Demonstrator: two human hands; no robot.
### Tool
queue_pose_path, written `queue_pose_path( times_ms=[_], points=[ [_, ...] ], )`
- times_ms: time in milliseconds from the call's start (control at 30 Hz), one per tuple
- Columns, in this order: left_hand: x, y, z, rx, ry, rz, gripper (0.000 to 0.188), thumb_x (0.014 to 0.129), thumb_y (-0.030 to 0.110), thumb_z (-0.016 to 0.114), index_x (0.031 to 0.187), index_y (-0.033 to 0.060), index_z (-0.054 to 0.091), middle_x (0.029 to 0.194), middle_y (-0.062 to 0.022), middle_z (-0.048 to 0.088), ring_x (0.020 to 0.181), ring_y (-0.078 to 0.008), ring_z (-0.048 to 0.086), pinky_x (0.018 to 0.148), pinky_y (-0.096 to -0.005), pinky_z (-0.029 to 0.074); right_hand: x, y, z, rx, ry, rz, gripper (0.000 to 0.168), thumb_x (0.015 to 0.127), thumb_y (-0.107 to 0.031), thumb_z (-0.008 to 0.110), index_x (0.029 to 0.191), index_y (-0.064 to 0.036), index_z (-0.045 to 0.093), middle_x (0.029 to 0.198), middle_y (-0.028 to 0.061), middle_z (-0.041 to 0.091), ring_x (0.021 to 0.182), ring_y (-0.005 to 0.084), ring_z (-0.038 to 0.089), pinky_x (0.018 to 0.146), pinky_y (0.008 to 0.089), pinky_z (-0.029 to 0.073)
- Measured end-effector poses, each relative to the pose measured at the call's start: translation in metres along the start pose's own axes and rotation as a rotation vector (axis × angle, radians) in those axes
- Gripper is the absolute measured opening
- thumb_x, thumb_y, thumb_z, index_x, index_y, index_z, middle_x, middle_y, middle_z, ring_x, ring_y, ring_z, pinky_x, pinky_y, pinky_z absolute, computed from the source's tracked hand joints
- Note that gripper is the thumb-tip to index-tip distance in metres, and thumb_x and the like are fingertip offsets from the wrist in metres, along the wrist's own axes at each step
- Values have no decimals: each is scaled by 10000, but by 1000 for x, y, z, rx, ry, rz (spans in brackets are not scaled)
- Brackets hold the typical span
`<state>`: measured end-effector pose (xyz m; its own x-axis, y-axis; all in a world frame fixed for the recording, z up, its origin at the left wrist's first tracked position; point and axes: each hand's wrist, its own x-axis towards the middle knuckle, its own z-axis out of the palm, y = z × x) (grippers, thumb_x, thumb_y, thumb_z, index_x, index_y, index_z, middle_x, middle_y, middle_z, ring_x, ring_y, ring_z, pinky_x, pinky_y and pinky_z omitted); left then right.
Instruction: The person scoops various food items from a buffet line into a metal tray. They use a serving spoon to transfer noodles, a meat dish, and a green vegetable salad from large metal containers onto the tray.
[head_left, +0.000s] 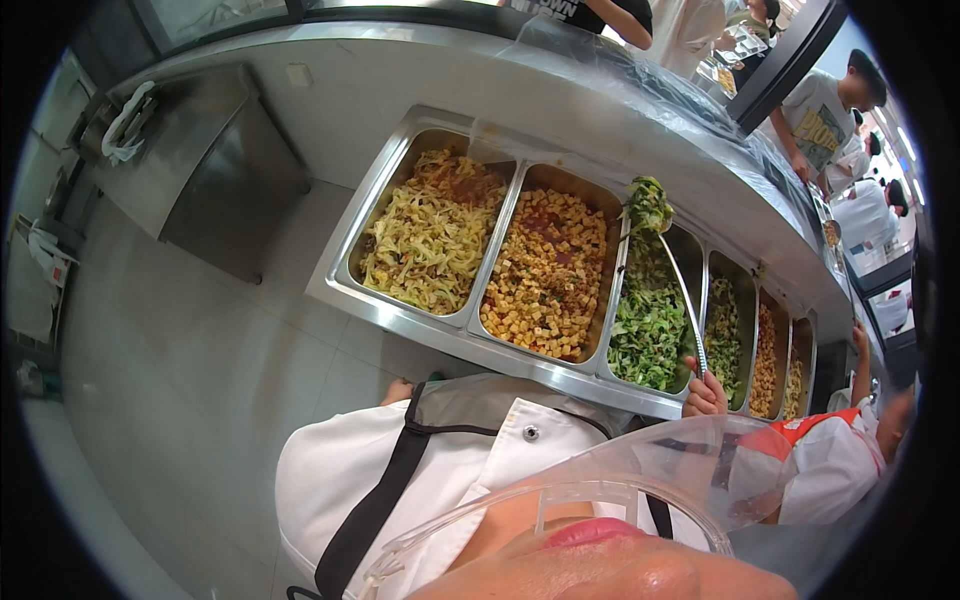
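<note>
My right hand (705, 388) is closed around the handle of a long metal serving spoon (686, 296). The spoon's bowl, hidden under cooked leafy greens (649, 204), is above the far end of a steel pan of chopped greens (649, 337). Left of that stands a pan of diced tofu in sauce (547, 277), then a pan of shredded cabbage (431, 240). Only a small part of my left hand (397, 391) shows beyond my white sleeve, low at my side; its fingers are hidden, and whether it holds anything cannot be seen.
More food pans (724, 337) continue to the right, where a co-worker in white and red (810, 465) stands close. Plastic film (637, 67) covers part of the ledge beyond the pans. People with trays are past the window frame. A steel cabinet (225, 180) stands at left.
</note>
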<state>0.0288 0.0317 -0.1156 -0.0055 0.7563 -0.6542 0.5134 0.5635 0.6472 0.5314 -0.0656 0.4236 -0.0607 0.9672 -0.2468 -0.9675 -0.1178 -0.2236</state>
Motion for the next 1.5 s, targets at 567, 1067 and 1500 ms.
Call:
queue_pose_path(
  times_ms=[567,1067,1500],
  points=[
    [-2,-14,-21,30,12,15,269,674,234,568,808,9,630,761,-159,618,745,-255,596,673,-337,446,27,19,-5,40,9,-41,383,914,-137,231,1211,106,229,578,18,366,395,86,419,322,238,414],
    [-9,-16,-28,70,25,31,289,677,266,564,797,13,631,730,-153,616,723,-248,597,658,-334,442,6,-5,-81,-77,192,-216,308,907,-121,283,1135,71,362,560,-16,355,377,48,377,308,201,360],
    [-15,-26,-22,125,65,41,290,681,282,561,781,20,635,692,-121,617,681,-214,591,637,-325,438,15,-3,-107,-108,288,-210,281,908,-118,288,1092,68,391,541,-19,341,361,51,352,301,196,346]
  ],
)
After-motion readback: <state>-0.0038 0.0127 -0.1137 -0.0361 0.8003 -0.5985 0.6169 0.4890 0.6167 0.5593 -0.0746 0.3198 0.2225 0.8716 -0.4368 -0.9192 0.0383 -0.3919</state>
